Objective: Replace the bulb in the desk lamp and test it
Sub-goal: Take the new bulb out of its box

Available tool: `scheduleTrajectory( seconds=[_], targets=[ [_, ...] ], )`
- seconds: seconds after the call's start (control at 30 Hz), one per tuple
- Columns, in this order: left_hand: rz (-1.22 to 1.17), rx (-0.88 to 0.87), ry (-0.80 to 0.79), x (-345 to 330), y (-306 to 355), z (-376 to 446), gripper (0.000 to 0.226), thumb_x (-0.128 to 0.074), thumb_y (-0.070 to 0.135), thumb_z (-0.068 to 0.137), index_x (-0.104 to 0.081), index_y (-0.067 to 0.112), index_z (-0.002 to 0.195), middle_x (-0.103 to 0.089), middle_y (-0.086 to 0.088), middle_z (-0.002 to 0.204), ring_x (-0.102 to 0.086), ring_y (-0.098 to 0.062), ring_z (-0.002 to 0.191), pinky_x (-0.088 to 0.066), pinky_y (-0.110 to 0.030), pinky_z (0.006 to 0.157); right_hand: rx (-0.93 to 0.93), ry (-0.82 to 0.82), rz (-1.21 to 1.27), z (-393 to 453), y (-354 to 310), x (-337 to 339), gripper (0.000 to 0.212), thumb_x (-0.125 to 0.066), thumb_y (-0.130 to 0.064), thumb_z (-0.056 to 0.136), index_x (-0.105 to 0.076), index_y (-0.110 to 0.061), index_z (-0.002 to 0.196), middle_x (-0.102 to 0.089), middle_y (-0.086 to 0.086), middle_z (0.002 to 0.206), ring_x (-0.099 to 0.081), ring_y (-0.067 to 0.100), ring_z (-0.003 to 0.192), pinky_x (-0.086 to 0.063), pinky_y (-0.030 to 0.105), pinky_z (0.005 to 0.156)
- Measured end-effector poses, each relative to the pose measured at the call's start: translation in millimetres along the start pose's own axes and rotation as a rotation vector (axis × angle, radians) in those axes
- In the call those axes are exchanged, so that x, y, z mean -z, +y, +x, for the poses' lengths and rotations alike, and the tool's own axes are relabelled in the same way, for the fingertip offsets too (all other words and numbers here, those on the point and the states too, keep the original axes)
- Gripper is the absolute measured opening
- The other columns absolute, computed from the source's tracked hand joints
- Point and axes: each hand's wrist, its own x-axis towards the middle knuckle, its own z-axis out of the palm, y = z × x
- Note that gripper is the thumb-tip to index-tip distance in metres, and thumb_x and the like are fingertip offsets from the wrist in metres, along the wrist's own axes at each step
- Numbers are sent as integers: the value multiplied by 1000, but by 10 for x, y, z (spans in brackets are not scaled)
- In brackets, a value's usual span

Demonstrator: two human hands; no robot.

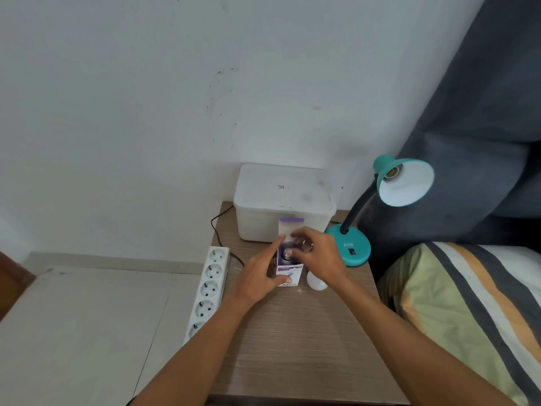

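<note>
A teal desk lamp (349,247) stands at the table's back right, its shade (407,183) tilted toward me with a bare socket (392,172) inside. My left hand (260,276) holds a white and purple bulb box (289,273) upright on the table, its top flap open. Inside the box a bulb's metal screw base (287,254) shows. My right hand (319,253) reaches into the box opening, fingertips pinching that base. A white bulb (316,282) lies on the table just right of the box, partly hidden by my right wrist.
A white lidded plastic bin (284,200) sits against the wall behind the box. A white power strip (209,285) hangs along the wooden table's (292,347) left edge, with a black cord (218,227). A striped pillow (468,303) and dark curtain lie right.
</note>
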Motion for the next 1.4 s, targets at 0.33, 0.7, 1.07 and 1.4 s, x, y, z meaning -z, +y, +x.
scheduleTrajectory(
  seconds=[0.33, 0.7, 1.07, 1.4],
  targets=[
    [-25, 69, 2, -28, -37, 26, 116, -93, 35, 72, -17, 54, 158, -63, 4, 142, -63, -11, 123, -53, -36, 106, 89, -200, -305, 104, -54, -103, 37, -69, -8, 82, -72, -23, 116, -75, 3, 99, -64, 18, 88, -58, 36, 76],
    [-97, 72, 1, -32, -68, 30, 122, -95, 26, 70, -12, 68, 149, -67, 0, 134, -68, -6, 113, -58, -31, 98, 65, 14, -122, -43, -28, -35, 37, -72, -34, 87, -65, -21, 121, -65, -6, 109, -51, 8, 99, -44, 23, 85],
    [-73, 77, -26, -41, -35, 41, 119, -94, 27, 72, -16, 56, 157, -64, 6, 140, -63, -4, 123, -54, -34, 106, 156, 242, 83, -49, -314, 176, 32, -61, -37, 93, -58, -21, 121, -64, -8, 111, -58, 3, 101, -50, 17, 84],
    [-83, 87, -17, -71, -3, 7, 119, -91, 18, 78, -12, 51, 160, -65, 4, 140, -62, 1, 121, -53, -25, 104, -382, 292, 284, 160, -100, 126, 18, -55, -23, 98, -66, -12, 106, -68, -2, 93, -63, 9, 80, -55, 26, 74]
  ],
)
